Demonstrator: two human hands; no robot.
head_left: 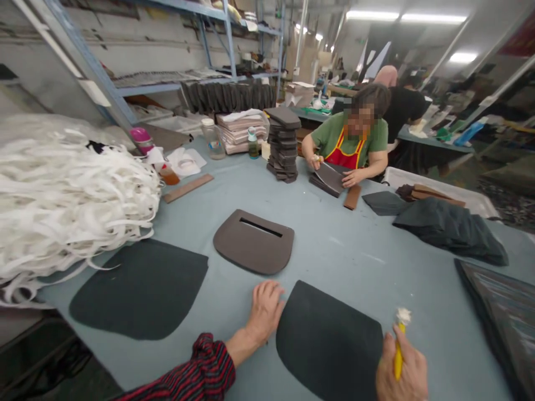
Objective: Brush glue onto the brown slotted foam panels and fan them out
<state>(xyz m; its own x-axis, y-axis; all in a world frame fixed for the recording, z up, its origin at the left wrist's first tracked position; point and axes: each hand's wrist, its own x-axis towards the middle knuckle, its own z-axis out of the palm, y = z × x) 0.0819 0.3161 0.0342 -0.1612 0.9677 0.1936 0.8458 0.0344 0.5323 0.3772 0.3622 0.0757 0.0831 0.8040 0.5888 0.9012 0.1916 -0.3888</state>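
Observation:
My right hand (403,367) is closed around the yellow handle of a glue brush (403,317), whose pale, clotted bristles point away from me. It is at the right edge of a dark, rounded fabric-like panel (330,340) lying flat in front of me. My left hand (265,312) rests on the table by the panel's left edge, fingers a little bent and holding nothing. Beyond it lies a brown-grey flap-shaped piece (254,245) with a long slot. A second dark panel (142,289) lies flat to the left.
White strips (75,206) are heaped at the left. Across the blue-green table (334,245), a person in a green shirt (351,139) handles dark pieces beside a tall stack (283,145). Dark sheets (455,228) and a layered pile (501,312) lie at the right.

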